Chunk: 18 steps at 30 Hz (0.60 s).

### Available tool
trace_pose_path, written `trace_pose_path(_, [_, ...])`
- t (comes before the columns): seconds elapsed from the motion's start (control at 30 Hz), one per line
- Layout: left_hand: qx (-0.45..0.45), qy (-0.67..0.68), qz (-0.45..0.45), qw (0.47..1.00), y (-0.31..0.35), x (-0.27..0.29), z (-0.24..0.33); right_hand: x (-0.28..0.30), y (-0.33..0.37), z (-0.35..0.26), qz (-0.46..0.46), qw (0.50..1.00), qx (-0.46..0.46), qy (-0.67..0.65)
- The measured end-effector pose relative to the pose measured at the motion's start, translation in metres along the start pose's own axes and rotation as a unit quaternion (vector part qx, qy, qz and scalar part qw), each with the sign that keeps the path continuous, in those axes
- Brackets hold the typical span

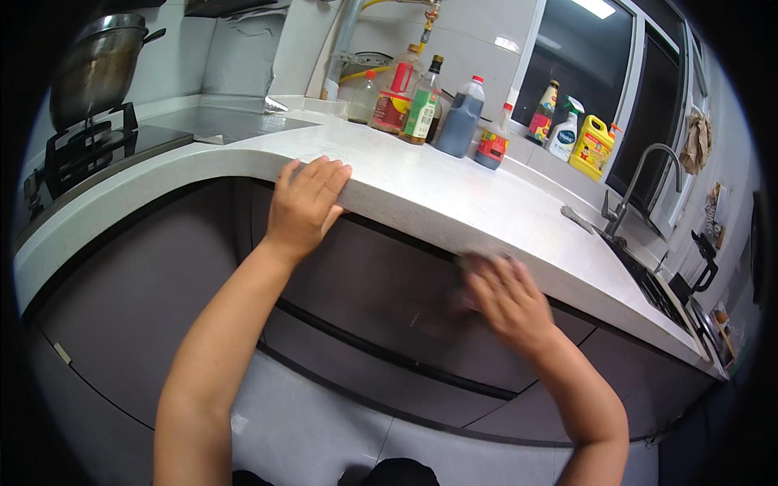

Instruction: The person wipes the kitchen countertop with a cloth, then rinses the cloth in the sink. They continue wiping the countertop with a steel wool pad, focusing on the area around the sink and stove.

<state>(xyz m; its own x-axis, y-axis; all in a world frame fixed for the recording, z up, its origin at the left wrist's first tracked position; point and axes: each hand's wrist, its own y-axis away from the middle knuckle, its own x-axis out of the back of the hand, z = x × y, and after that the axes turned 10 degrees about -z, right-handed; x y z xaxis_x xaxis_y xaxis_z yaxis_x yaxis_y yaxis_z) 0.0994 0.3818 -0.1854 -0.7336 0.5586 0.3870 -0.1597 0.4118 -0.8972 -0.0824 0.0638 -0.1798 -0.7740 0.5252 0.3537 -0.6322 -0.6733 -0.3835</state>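
Note:
My left hand (pixel 310 202) rests on the front edge of the white countertop (pixel 389 182), its fingers lying flat over the top and its thumb lower, by the edge's front face. Farther right, just below the counter edge, my right hand (pixel 510 306) is against the grey drawer front (pixel 365 283). Under its fingers is a dark, bunched cloth (pixel 472 267), smeared by motion, with a hint of pink. Most of the cloth is hidden behind the hand. A black handle strip (pixel 389 355) runs across below the drawer front.
Several sauce and oil bottles (pixel 421 101) stand along the back of the counter. Cleaning bottles (pixel 594 146) are on the window ledge. A gas stove (pixel 89 154) with a steel pot (pixel 96 69) is at left, a sink tap (pixel 648 174) at right. Grey floor tiles (pixel 324 413) lie below.

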Motion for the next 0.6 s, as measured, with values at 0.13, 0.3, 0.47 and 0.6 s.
trace_pose_path(0.13, [0.003, 0.013, 0.027, 1.000, -0.002, -0.011, 0.008, 0.019, 0.058, 0.015, -0.037, 0.997, -0.064, -0.003])
trace_pose_path(0.3, [0.020, 0.009, -0.003, 1.000, 0.013, -0.008, -0.002, -0.003, -0.038, -0.020, 0.037, 0.997, -0.061, -0.029])
trace_pose_path(0.47, [0.004, -0.026, -0.026, 0.999, 0.024, -0.018, -0.004, -0.016, -0.156, -0.063, 0.115, 0.987, -0.045, -0.107])
trace_pose_path(0.6, [0.022, -0.070, -0.092, 0.993, 0.039, -0.012, -0.009, -0.013, -0.164, -0.064, 0.098, 0.988, -0.034, -0.115])
